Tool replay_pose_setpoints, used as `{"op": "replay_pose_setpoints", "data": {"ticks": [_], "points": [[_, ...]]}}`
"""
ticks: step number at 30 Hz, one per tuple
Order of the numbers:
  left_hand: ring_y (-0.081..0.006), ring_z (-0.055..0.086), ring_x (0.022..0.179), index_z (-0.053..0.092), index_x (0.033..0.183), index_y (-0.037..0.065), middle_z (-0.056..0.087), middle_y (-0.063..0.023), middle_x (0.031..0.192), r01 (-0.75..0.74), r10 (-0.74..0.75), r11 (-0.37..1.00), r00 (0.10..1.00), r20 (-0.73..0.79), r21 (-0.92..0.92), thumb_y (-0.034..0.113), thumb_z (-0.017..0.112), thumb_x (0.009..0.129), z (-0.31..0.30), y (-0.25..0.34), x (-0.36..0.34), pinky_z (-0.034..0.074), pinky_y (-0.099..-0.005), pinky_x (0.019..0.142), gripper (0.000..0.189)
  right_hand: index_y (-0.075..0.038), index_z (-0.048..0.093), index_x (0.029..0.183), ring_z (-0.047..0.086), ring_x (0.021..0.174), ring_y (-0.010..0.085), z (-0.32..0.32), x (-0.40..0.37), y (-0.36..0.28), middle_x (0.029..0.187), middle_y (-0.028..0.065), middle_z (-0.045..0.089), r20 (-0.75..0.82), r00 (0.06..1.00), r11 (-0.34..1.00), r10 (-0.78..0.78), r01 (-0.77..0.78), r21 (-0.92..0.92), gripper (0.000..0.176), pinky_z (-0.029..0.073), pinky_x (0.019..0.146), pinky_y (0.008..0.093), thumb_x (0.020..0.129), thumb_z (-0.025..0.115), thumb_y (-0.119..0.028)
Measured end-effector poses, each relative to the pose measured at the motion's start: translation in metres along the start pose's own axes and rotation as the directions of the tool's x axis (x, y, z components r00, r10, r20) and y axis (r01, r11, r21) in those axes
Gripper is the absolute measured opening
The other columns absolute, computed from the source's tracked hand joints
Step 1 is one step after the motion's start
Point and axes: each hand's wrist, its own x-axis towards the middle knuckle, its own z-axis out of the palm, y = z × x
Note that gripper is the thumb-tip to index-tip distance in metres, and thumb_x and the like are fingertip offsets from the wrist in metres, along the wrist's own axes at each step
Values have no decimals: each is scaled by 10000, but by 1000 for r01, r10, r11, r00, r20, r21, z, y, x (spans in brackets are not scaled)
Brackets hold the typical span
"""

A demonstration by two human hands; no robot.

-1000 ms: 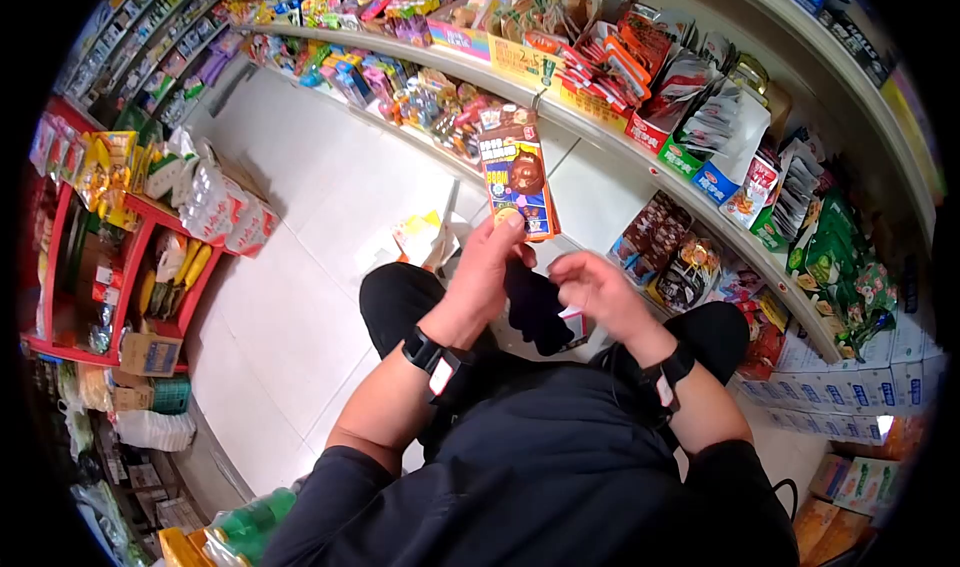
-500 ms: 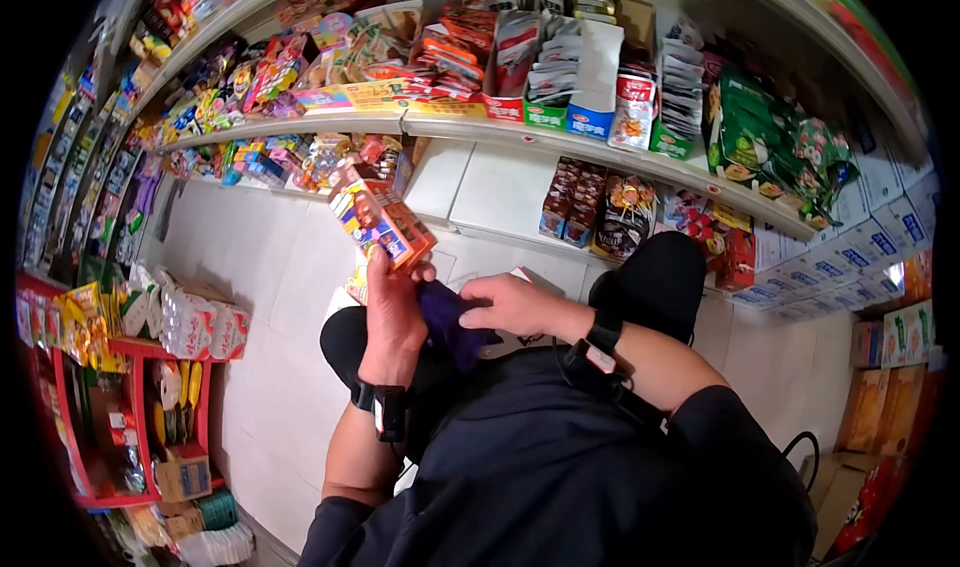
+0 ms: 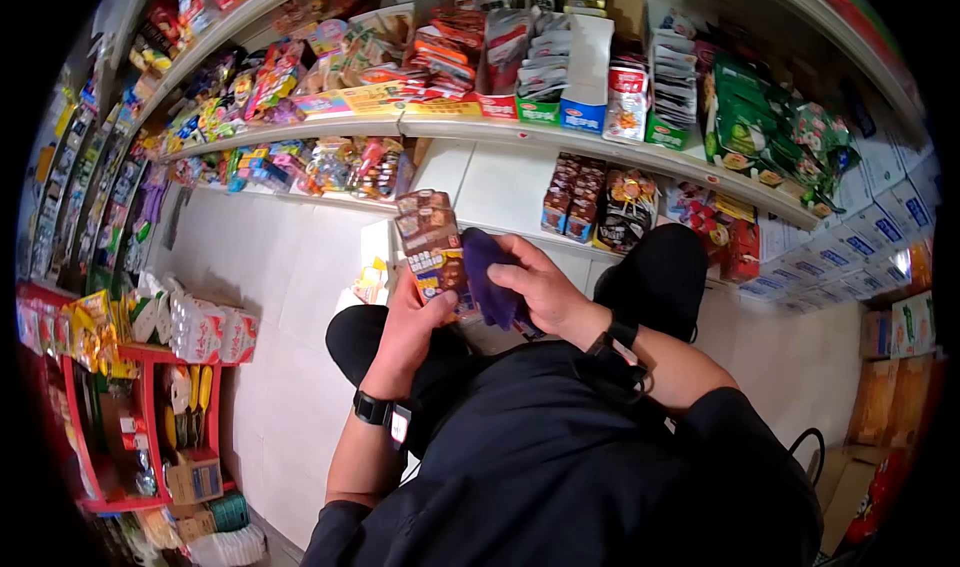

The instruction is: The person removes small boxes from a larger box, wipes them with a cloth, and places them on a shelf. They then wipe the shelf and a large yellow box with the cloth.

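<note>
My left hand [image 3: 408, 325] is closed around the lower end of a brown and orange snack box [image 3: 430, 232], thumb across its printed front. The box stands tilted up in front of my knees, its brown side toward the shelf. In my right hand [image 3: 540, 289] is a dark purple cloth [image 3: 486, 279], pinched under the thumb and pressed along the box's right side. Part of the cloth hangs down below the fingers.
Ahead is a low white shelf [image 3: 500, 189] with brown snack boxes [image 3: 573, 199] and bagged sweets [image 3: 628, 210]. Above it, a fuller shelf holds snack packets [image 3: 447, 52]. A red rack [image 3: 145, 427] stands left; stacked white cartons [image 3: 850, 252] stand right.
The snack box has turned more upright and come in toward the middle. My right hand has raised the purple cloth from my lap to the box's side.
</note>
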Motion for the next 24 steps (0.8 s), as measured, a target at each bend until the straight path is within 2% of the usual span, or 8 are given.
{"op": "replay_pose_setpoints", "data": {"ticks": [2,3,7,12,14,19,21,24], "points": [[-116,599,1054,479,1315,36,615,-36,1188,-27,26,997,1000,-8,-68,86,643,909,0,-4,0,498,-299,920,441,-54,558,1194,587,930,82,-1,-1,2,1052,1,614,-50,998,996,-37,33,-80,284,496,840,254,921,619,-101],[-115,601,1050,485,1317,34,617,-38,1191,-35,33,997,999,-20,-66,87,639,914,2,-3,0,501,-300,917,435,-53,556,1198,592,947,86,-6,-2,0,1068,4,619,-45,999,999,27,-28,-29,285,492,861,263,922,613,-90],[-118,593,1075,463,1347,26,609,-47,1215,-95,95,995,995,-1,-43,39,641,893,12,6,-5,494,-301,932,488,-55,552,1208,596,991,91,-6,-5,-14,1102,15,627,-112,989,995,-98,98,-10,282,485,899,261,927,577,-71],[-131,575,1117,469,1287,9,598,-65,1220,-101,105,987,994,-26,124,-11,662,856,8,0,-2,458,-307,990,472,-33,539,1224,581,993,92,11,-19,-43,1111,17,618,-15,976,947,-216,206,-248,302,472,905,260,929,582,-83],[-125,574,1104,461,1293,2,600,-67,1204,-150,158,967,987,-24,205,-7,677,841,10,2,-1,457,-298,981,501,-17,536,1225,579,1013,104,14,-21,-48,1122,25,617,111,933,769,-342,346,-537,306,462,914,265,932,590,-87],[-125,575,1082,476,1277,-9,600,-66,1174,-159,194,914,979,-59,372,19,706,823,13,4,-5,465,-289,950,510,-16,562,1198,605,1062,174,19,-19,-44,1173,96,637,175,914,558,-366,366,-745,301,467,939,309,907,612,-75],[-126,575,1077,484,1269,-11,600,-68,1166,-155,200,892,978,-63,425,30,714,819,15,8,-7,468,-287,941,507,-32,599,1139,623,1057,337,22,-19,-46,1182,157,641,307,840,200,-447,429,-881,291,493,931,381,854,642,-69],[-137,585,1057,502,1252,-9,601,-76,1137,-165,219,876,973,-68,453,38,719,813,13,7,-7,472,-287,927,492,-43,606,1117,627,1023,345,28,-19,-50,1153,150,654,373,808,91,-456,459,-884,294,510,894,399,828,653,-64]]}}
